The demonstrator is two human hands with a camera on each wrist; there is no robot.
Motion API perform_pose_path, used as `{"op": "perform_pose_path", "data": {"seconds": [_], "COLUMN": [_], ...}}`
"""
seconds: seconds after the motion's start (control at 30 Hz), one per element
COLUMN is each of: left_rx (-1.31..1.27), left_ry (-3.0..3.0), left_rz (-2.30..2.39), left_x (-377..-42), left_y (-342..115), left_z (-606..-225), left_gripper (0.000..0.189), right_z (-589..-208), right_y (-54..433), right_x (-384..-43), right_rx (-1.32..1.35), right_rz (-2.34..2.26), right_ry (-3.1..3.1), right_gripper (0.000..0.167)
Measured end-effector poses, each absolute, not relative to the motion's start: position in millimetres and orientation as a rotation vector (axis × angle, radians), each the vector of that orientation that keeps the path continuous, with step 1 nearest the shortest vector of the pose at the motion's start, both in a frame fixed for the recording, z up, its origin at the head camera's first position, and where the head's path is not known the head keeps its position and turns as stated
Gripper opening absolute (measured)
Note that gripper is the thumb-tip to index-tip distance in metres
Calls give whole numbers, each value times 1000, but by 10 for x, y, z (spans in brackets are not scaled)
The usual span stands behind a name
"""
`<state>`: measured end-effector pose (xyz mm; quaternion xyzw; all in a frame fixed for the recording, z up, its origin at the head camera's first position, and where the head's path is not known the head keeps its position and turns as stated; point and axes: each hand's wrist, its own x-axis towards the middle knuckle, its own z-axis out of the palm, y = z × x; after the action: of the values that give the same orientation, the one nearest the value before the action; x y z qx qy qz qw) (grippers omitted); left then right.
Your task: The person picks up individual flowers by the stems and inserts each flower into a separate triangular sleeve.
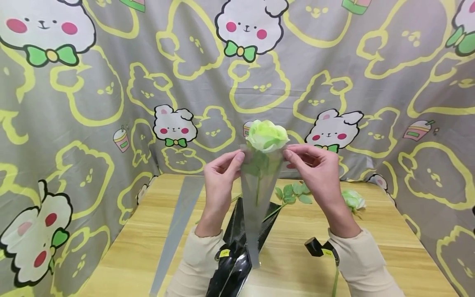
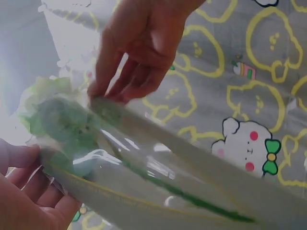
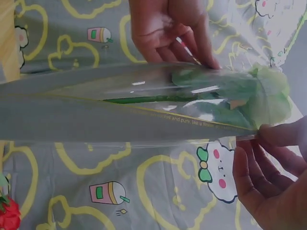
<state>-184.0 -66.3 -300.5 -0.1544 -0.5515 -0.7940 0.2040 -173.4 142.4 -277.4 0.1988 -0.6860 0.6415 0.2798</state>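
Observation:
A pale green rose (image 1: 267, 134) stands upright inside a tapering, see-through flower sleeve (image 1: 256, 222), its bloom rising above the wide top. My left hand (image 1: 219, 181) pinches the sleeve's top edge on the left between thumb and fingers. On the opposite side, my right hand (image 1: 319, 171) pinches the same edge near the bloom. Through the film the green stem (image 2: 187, 194) and leaves show in the left wrist view. A yellow line with small print (image 3: 172, 118) runs along the sleeve in the right wrist view.
A second flat sleeve (image 1: 178, 231) lies on the wooden table (image 1: 133, 235) at left. Glossy black wrapping (image 1: 230, 268) lies beneath the held sleeve. Behind the right hand are a leafy stem (image 1: 291, 194) and another green rose (image 1: 353, 199). A patterned curtain (image 1: 208, 90) encloses the table.

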Motion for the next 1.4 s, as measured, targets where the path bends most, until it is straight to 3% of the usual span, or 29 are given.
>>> {"op": "perform_pose_path", "data": {"seconds": [0.6,0.8,1.1,1.4], "left_rx": [-393,-392,-411,-345], "left_ry": [-1509,-1421,-1306,-1208], "left_rz": [-2267,-2431,-2570,-2612], "left_x": [-1915,-1938,-1916,-1966], "left_y": [-642,-658,-614,-655], "left_z": [-2964,-2951,-2941,-2894], "left_gripper": [14,10,18,16], "right_z": [-2707,-2815,-2994,-3217], "right_y": [1391,1435,1383,1423], "right_x": [-1738,-1721,-1734,-1695], "right_rx": [566,577,603,613], "right_rz": [1840,1866,1849,1791], "right_ry": [-1798,-1912,-1932,-2254], "right_gripper": [15,20,12,28]}}
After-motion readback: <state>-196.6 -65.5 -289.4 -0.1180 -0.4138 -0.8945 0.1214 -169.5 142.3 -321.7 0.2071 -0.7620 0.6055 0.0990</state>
